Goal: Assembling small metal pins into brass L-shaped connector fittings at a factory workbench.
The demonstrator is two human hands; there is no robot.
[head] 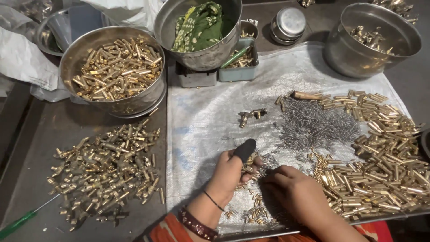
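Both hands sit at the near edge of the table [67, 130], over a white plastic sheet [206, 116]. Left hand [230, 172]: black cot on the thumb, fingers closed on a small brass fitting [249, 165]. Right hand [293, 190]: palm down, fingertips on small brass bits beside the spring pile [313, 123]; grip state cannot be told. Brass tubes [385, 157] heaped at right, touching the springs. Assembled brass fittings [107, 172] lie on bare table at left, well apart from the hands. Steel bowl of brass parts [114, 67] behind them. Green-handled screwdriver [20, 223] at far left.
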